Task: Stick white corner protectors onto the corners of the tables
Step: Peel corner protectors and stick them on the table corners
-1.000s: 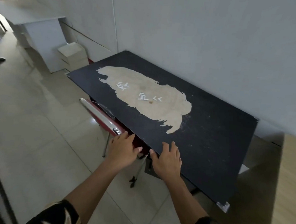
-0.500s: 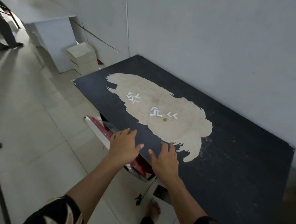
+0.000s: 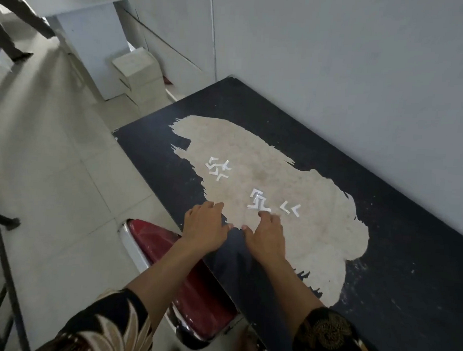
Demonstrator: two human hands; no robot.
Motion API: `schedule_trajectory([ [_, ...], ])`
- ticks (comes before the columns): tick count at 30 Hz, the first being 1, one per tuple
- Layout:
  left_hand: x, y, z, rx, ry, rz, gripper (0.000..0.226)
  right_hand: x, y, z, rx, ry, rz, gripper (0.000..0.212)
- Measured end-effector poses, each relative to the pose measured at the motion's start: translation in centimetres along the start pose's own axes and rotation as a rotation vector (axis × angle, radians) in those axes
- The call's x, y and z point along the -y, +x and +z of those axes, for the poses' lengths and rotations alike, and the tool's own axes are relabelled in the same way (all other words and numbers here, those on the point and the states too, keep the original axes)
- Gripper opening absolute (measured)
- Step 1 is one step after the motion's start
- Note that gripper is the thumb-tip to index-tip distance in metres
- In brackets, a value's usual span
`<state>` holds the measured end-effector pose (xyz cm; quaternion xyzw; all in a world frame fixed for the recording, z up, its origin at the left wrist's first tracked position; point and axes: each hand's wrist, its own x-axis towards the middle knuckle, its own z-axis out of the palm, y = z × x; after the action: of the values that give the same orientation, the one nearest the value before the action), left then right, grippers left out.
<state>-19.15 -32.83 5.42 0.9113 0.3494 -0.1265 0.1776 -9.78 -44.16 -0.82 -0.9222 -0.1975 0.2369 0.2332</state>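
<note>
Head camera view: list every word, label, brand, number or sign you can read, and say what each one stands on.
There is no readable text in this view.
The white corner protectors on the black table are loose angle-shaped pieces, not letters.
The white boxes by the wall show no print that can be made out.
The patterned sleeves carry a flower pattern only, no words.

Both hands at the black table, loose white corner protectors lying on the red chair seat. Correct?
No. The head view shows the corner protectors on the table's worn beige patch, beyond the right hand, not on the red chair. Both the left hand and right hand are at the table.
</note>
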Motion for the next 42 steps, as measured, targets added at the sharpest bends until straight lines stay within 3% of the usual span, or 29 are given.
schedule_trajectory([
  [8,2.3,5.7,-0.9,0.091,-0.031,0.101,0.060,2.4,6.8,2.0,-0.096,-0.002,0.250,0.041],
  [17,6.9,12.0,-2.2,0.176,-0.039,0.296,0.062,5.2,12.7,3.1,-0.212,-0.065,0.520,0.039],
  [27,9.2,15.0,-4.4,0.193,-0.051,0.346,0.059,5.7,14.5,2.7,-0.263,-0.107,0.517,0.029],
  [30,9.0,15.2,-4.8,0.198,-0.081,0.357,0.058,6.2,13.9,2.3,-0.353,0.104,0.548,0.016],
  [35,7.2,14.7,-6.3,0.180,-0.199,0.378,0.053,8.2,10.9,0.6,-0.536,0.767,0.571,0.013],
  [38,5.1,13.6,-7.4,0.141,-0.340,0.414,0.048,10.0,8.2,-1.4,-0.551,1.066,0.539,0.008],
  [42,1.5,10.6,-9.1,0.075,-0.477,0.451,0.041,11.3,3.7,-4.5,-0.525,1.267,0.436,0.015],
])
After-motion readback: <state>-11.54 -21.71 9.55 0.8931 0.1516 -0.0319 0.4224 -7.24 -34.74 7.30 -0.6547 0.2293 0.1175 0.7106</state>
